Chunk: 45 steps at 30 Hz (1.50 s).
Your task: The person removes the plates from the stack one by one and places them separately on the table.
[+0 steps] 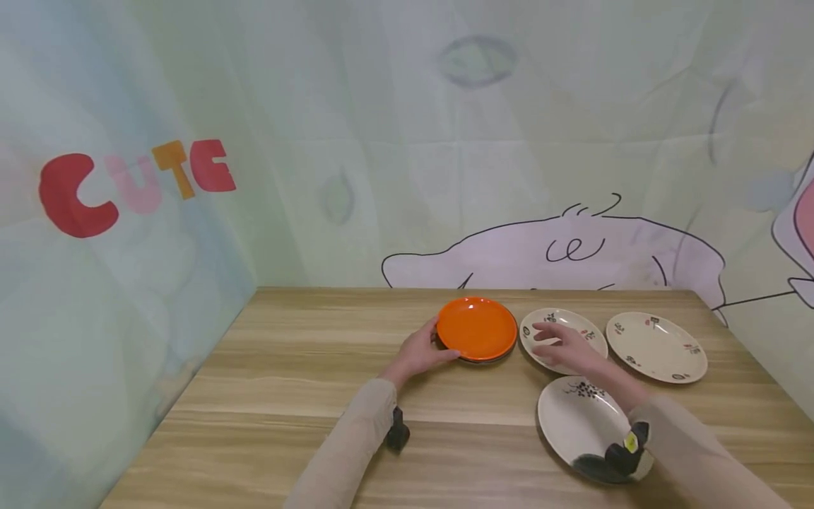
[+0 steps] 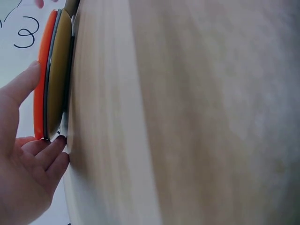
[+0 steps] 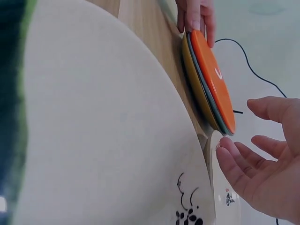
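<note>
An orange plate tops a stack of plates, with a dark grey plate and a mustard-yellow plate under it. My left hand cups the stack's left side, thumb at the front rim and fingertips low along the edge. Right of the stack, my right hand hovers over a white patterned plate, its fingers spread and holding nothing. Beneath my right forearm lies another white plate with a dark branch motif, partly hidden by the wrist strap and sleeve.
A third white patterned plate lies at the far right, close beside the middle one. All the plates are on a wooden table. A printed curtain hangs behind the table's back edge and along its sides.
</note>
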### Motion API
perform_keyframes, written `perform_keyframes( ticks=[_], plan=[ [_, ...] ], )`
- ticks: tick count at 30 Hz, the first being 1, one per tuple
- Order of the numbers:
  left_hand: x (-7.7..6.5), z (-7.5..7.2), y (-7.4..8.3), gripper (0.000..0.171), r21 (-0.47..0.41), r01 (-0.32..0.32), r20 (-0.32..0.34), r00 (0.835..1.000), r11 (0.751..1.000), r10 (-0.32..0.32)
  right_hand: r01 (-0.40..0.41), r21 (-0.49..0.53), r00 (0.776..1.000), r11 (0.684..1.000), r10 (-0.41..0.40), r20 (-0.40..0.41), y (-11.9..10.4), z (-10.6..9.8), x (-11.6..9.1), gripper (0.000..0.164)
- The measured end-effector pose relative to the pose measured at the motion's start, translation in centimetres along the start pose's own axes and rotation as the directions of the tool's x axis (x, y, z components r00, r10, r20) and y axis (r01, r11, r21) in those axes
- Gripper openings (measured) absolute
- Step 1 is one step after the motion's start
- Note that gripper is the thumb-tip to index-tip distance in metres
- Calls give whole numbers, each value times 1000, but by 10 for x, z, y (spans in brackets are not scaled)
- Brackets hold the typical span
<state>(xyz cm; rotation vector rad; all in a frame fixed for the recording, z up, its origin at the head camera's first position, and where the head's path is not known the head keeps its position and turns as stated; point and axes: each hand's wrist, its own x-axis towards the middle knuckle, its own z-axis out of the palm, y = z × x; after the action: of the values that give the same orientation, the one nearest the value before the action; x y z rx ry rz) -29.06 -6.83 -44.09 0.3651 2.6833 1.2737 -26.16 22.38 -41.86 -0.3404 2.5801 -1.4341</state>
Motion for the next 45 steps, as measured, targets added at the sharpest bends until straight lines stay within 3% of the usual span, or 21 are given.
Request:
perform_keyframes(
  ticks=[12,24,45],
  plan=[
    [0,0,2,89,-5,-15,-6,1000,1000,15,4,38,1000,999,-4,1,-5,10,20,57],
    [-2,-2,5,86,-20,20,-12,1000,1000,-20,-32,36,999,999,32,11,-13,19,34,60],
    [7,-3,1,80,-55,2,-21,1000,998,-3,-46,-41,999,998,46,-12,-11,27,47,58]
  ],
)
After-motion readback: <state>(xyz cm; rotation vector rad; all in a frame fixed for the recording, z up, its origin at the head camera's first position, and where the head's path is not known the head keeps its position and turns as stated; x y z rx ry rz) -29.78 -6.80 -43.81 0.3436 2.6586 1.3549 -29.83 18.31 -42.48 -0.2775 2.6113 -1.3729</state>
